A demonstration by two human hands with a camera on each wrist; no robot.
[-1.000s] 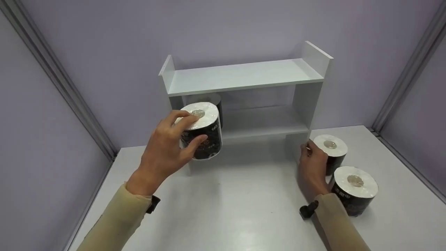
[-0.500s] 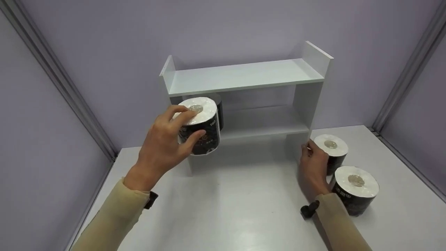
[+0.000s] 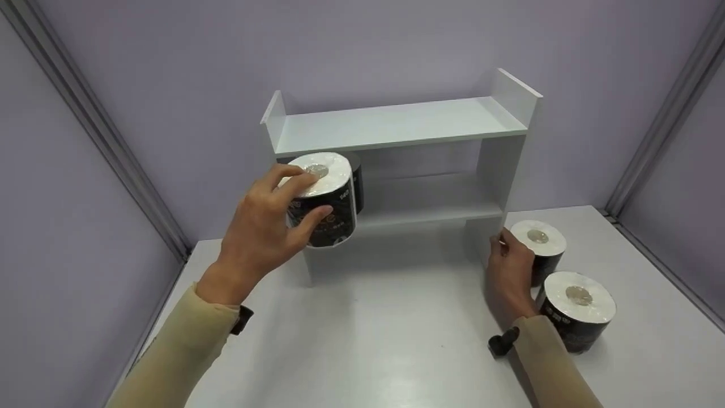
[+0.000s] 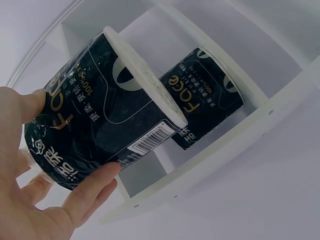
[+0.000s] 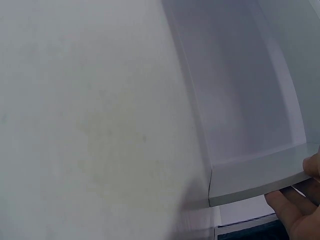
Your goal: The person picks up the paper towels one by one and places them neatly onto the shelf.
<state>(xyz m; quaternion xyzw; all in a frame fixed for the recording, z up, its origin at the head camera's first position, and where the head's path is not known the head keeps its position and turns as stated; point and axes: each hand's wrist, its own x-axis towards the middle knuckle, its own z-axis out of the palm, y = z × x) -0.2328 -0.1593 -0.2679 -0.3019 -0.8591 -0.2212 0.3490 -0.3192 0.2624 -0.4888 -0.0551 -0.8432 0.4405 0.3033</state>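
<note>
My left hand (image 3: 257, 221) grips a wrapped toilet paper roll (image 3: 331, 218), black-sleeved with white ends, fingers over one side and thumb across its front. It is in the air before the left end of the white shelf's (image 3: 396, 122) middle level. Behind it, a second toilet paper roll (image 4: 205, 92) stands on that level, partly hidden in the head view. My right hand (image 3: 510, 272) pinches the front edge of the shelf's right side panel (image 5: 260, 180), thumb on the inner face and fingers outside. Beside that hand stands a third toilet paper roll (image 3: 546, 243).
Another toilet paper roll (image 3: 578, 311) stands on the white table (image 3: 396, 340), nearer me on the right. The shelf backs toward a pale wall (image 3: 385, 45), with side walls at left and right. The shelf's top board (image 3: 396, 122) overhangs the middle level.
My left hand has raised the roll slightly, moving it a little left and toward the shelf. The right hand stays at the side panel.
</note>
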